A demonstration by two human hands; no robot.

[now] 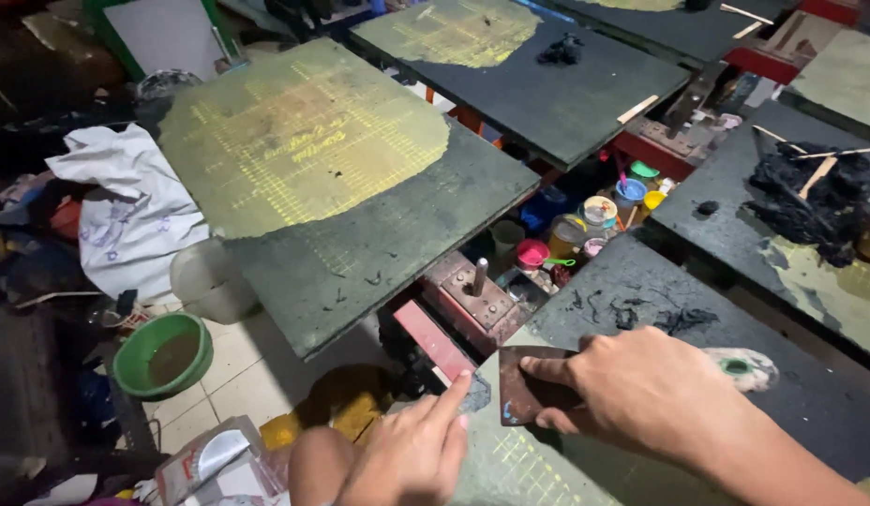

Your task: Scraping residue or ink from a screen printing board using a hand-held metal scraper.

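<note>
At 6 o'clock, the right hand [641,389] pinches a dark flat scraper card [529,394] against the near printing board [697,375]; its far edge is hidden under the fingers. The left hand [412,450], forefinger extended, touches the board's corner at 7 o'clock. Paint jars [585,230] crowd behind, partly hidden.
</note>
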